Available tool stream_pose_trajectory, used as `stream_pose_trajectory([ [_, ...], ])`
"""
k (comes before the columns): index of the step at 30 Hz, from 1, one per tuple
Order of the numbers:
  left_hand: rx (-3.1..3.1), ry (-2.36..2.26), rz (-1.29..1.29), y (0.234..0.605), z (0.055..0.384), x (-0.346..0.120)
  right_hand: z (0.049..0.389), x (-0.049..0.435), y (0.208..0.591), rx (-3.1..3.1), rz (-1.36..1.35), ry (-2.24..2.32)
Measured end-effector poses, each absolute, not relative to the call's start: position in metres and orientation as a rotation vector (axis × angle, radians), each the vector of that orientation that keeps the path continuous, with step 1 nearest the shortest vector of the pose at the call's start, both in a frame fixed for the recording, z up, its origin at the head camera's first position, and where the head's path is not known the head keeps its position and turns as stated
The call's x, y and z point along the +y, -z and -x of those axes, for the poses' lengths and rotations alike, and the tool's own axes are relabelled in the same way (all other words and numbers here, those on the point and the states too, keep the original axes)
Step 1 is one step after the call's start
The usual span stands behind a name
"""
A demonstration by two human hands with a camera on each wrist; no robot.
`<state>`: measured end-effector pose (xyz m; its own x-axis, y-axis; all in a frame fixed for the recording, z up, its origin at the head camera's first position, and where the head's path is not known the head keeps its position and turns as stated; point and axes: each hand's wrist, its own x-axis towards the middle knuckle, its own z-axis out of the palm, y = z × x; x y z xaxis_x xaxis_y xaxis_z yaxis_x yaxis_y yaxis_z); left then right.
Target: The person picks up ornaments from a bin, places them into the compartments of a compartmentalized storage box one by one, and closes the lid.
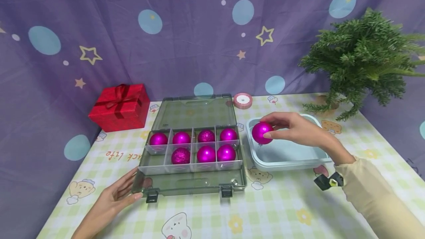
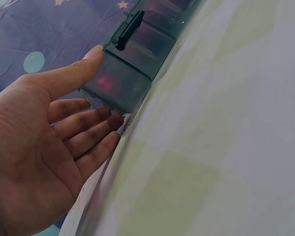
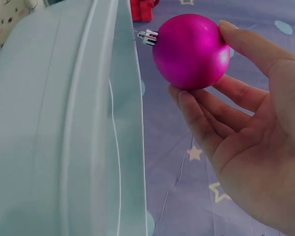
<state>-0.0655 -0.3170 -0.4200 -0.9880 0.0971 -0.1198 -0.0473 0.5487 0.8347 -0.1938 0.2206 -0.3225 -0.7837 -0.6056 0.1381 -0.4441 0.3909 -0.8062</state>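
Observation:
My right hand (image 1: 293, 130) pinches a shiny magenta Christmas bauble (image 1: 262, 133) between thumb and fingertips, over the left part of a pale blue plastic tub (image 1: 275, 166). The bauble's silver cap (image 3: 148, 37) points toward the tub in the right wrist view. My left hand (image 1: 114, 196) rests at the front left corner of a clear grey-green divided storage box (image 1: 192, 189), thumb on the front edge, extended fingers along its side. Several magenta baubles (image 1: 206, 154), some glittery, sit in the box's compartments, a full back row and three toward the right in front.
The box's lid (image 1: 196, 113) lies folded back behind it, and two latches (image 1: 227, 191) stick out in front. A red gift box (image 1: 120, 108) stands back left, a ribbon spool (image 1: 243, 100) behind the lid. A small artificial pine tree (image 1: 362, 62) leans over the right.

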Motion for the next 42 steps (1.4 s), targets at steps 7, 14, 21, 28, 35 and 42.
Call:
stream_pose_trajectory([
  [7,2.636,-1.411,-0.052,0.419,0.065,-0.318,0.198,0.199,0.322,2.400,0.982,1.386],
  [14,2.642,-1.402,-0.053,0.418,0.064,-0.317,0.204,0.173,0.323,2.367,1.026,1.427],
  [21,2.628,-1.416,-0.045,0.418,0.064,-0.317,0.207,0.147,0.323,2.330,1.048,1.452],
  [28,2.638,-1.404,-0.048,0.419,0.064,-0.317,0.213,0.124,0.329,2.326,1.083,1.480],
  [35,2.618,-1.421,-0.041,0.419,0.065,-0.318,0.217,0.102,0.336,2.289,1.109,1.536],
  [42,2.615,-1.436,-0.047,0.420,0.065,-0.318,0.217,0.080,0.337,2.252,1.097,1.527],
])
